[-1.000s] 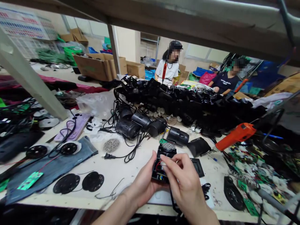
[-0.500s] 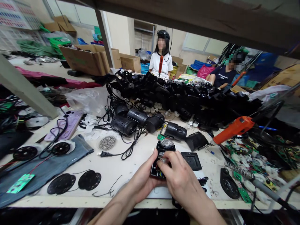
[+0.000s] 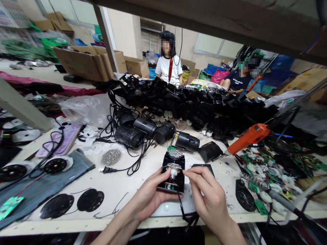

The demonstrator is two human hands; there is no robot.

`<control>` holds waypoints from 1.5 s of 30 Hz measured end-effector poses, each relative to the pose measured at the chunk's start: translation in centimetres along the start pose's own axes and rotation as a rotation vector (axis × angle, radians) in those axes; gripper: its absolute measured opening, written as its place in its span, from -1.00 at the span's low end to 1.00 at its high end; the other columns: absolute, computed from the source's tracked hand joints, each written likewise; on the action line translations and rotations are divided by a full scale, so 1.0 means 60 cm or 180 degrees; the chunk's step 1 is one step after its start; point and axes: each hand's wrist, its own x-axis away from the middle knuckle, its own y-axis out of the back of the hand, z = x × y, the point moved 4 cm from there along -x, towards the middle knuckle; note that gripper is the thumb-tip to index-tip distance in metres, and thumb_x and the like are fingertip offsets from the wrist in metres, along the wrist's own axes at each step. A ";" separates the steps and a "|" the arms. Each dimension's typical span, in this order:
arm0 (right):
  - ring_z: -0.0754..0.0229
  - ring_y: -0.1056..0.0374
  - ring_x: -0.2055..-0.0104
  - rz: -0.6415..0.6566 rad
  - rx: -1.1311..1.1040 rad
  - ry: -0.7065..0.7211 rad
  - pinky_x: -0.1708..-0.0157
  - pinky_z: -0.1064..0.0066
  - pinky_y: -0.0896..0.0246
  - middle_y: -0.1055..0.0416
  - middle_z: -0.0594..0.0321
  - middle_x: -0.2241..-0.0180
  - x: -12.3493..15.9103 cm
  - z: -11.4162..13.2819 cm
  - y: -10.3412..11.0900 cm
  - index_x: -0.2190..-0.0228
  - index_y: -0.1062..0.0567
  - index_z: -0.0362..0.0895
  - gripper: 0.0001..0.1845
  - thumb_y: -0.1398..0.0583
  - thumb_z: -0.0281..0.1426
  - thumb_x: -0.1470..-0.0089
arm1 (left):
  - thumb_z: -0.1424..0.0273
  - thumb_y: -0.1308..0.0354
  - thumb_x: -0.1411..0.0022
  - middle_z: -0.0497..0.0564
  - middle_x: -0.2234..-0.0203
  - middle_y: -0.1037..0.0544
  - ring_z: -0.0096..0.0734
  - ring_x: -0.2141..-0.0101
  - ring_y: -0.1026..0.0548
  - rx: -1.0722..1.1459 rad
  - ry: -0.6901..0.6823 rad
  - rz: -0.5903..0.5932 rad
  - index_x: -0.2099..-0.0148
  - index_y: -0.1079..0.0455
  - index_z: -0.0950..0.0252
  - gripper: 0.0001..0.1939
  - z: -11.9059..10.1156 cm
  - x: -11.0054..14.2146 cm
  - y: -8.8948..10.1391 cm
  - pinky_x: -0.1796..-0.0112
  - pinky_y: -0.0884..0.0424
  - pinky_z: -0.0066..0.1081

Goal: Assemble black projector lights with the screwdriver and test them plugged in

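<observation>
One black housing (image 3: pixel 180 180) sits held in the left hand (image 3: pixel 150 190) above the desk (image 3: pixel 112 185), hollow side up, long axis pointing away from the worker, the right hand (image 3: pixel 211 190) pinched narrow by its rim, contents unclear.

whitish workbench (image 3: pixel 120 190) under the fingers (image 3: pixel 201 174), big dark beam (image 3: pixel 230 25) slanting above them, grey post (image 3: pixel 105 37) up and to their left. way beyond the fingers it's just cream walls (image 3: pixel 190 44) and pale windows (image 3: pixel 208 43), kinda washed out

Under soft light, the left edge blurs.
</observation>
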 end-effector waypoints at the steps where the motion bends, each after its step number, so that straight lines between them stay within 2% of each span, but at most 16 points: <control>1: 0.18 -0.35 0.17 -0.0091 0.0019 -0.0120 0.20 0.37 -0.36 -0.35 0.10 0.24 0.002 -0.003 0.004 0.10 -0.46 -0.16 -0.64 -0.03 -0.69 -0.17 | 0.42 -0.21 -0.20 0.11 0.32 -0.58 -0.22 0.33 -0.54 -0.0014 0.0023 -0.0020 0.14 -0.46 0.38 -0.82 0.000 0.001 0.000 0.31 -0.55 -0.09; 3: 0.20 -0.37 0.22 -0.0157 -0.0003 -0.0309 0.26 0.41 -0.36 -0.35 0.13 0.28 0.007 -0.007 0.008 0.15 -0.48 -0.15 -0.69 -0.06 -0.65 -0.18 | 0.44 -0.20 -0.20 0.12 0.32 -0.57 -0.21 0.33 -0.53 -0.0045 0.0058 -0.0060 0.14 -0.46 0.38 -0.82 -0.001 0.002 0.001 0.31 -0.55 -0.07; 10: 0.22 -0.37 0.27 0.0064 -0.0276 -0.0560 0.30 0.43 -0.33 -0.36 0.15 0.31 0.030 -0.004 -0.010 0.19 -0.49 -0.16 -0.78 -0.10 -0.57 -0.17 | 0.41 -0.18 -0.23 0.13 0.28 -0.57 -0.17 0.26 -0.54 -0.0337 -0.0036 0.0057 0.10 -0.43 0.36 -0.80 -0.001 0.005 -0.005 0.24 -0.52 -0.08; 15: 0.22 -0.38 0.30 0.0017 -0.0363 -0.0743 0.31 0.43 -0.32 -0.36 0.18 0.34 0.034 -0.001 -0.015 0.25 -0.50 -0.15 -0.79 -0.08 -0.55 -0.18 | 0.45 -0.20 -0.20 0.12 0.16 -0.54 -0.17 0.19 -0.51 -0.0485 -0.0108 0.0180 0.00 -0.39 0.28 -0.71 0.000 0.010 -0.007 0.19 -0.50 -0.06; 21: 0.23 -0.39 0.31 -0.0071 -0.0369 -0.0713 0.32 0.45 -0.32 -0.37 0.19 0.36 0.044 0.011 -0.016 0.27 -0.47 -0.15 -0.84 -0.10 -0.55 -0.18 | 0.44 -0.21 -0.19 0.11 0.14 -0.53 -0.16 0.17 -0.50 -0.0499 -0.0202 0.0188 -0.04 -0.37 0.24 -0.66 0.000 0.014 0.000 0.15 -0.48 -0.05; 23: 0.23 -0.39 0.31 -0.0069 -0.0298 -0.0686 0.32 0.46 -0.32 -0.38 0.20 0.36 0.044 0.010 -0.012 0.26 -0.47 -0.14 -0.85 -0.11 -0.55 -0.18 | 0.44 -0.23 -0.17 0.11 0.18 -0.54 -0.18 0.20 -0.50 -0.0501 -0.0138 0.0132 -0.03 -0.38 0.25 -0.65 0.002 0.013 0.004 0.17 -0.48 -0.05; 26: 0.23 -0.41 0.30 -0.0290 -0.0083 -0.0808 0.32 0.47 -0.32 -0.41 0.20 0.36 0.037 -0.004 0.006 0.29 -0.48 -0.13 -0.86 -0.12 -0.52 -0.19 | 0.43 -0.25 -0.15 0.14 0.17 -0.54 -0.15 0.22 -0.51 -0.0521 0.0003 0.0112 -0.05 -0.38 0.25 -0.61 0.007 0.012 0.012 0.21 -0.49 -0.05; 31: 0.21 -0.42 0.30 -0.0489 0.0001 -0.1108 0.34 0.47 -0.35 -0.45 0.21 0.34 0.022 -0.034 0.028 0.31 -0.51 -0.09 -0.89 -0.16 -0.44 -0.18 | 0.48 -0.25 -0.10 0.15 0.04 -0.53 -0.01 0.08 -0.49 -0.0491 0.0244 0.0307 -0.20 -0.29 0.19 -0.41 0.011 0.021 0.013 0.12 -0.44 -0.04; 35: 0.17 -0.45 0.26 -0.0527 -0.0411 -0.1520 0.30 0.41 -0.41 -0.49 0.15 0.29 0.016 -0.053 0.018 0.28 -0.51 -0.11 -0.85 -0.16 -0.34 -0.19 | 0.52 -0.23 -0.08 0.08 -0.05 -0.51 -0.01 -0.09 -0.39 -0.0383 0.0329 0.0413 -0.26 -0.22 0.12 -0.31 0.013 0.031 0.007 -0.04 -0.32 -0.07; 39: 0.13 -0.48 0.19 -0.0392 -0.1123 -0.2050 0.24 0.36 -0.44 -0.52 0.10 0.23 0.014 -0.063 -0.001 0.14 -0.46 -0.12 -0.70 -0.11 -0.19 -0.22 | 0.52 -0.26 -0.06 0.01 -0.15 -0.43 -0.04 -0.20 -0.26 -0.0438 0.0202 0.0510 -0.24 -0.27 0.06 -0.31 0.018 0.032 0.008 -0.15 -0.18 -0.13; 42: 0.13 -0.49 0.19 -0.0131 -0.1257 -0.2144 0.23 0.39 -0.42 -0.54 0.12 0.25 0.008 -0.057 -0.009 0.13 -0.47 -0.12 -0.63 -0.06 -0.13 -0.24 | 0.51 -0.32 -0.01 0.01 -0.21 -0.35 -0.03 -0.24 -0.18 -0.0595 0.0073 0.0574 -0.21 -0.33 0.08 -0.31 0.022 0.030 0.014 -0.20 -0.09 -0.13; 45: 0.14 -0.48 0.18 -0.0057 -0.1224 -0.2129 0.24 0.42 -0.39 -0.54 0.14 0.28 0.001 -0.046 -0.009 0.19 -0.49 -0.12 -0.62 -0.06 -0.11 -0.23 | 0.53 -0.34 0.03 0.03 -0.21 -0.35 0.01 -0.26 -0.15 -0.0661 -0.0044 0.0560 -0.18 -0.36 0.10 -0.31 0.021 0.029 0.016 -0.21 -0.05 -0.11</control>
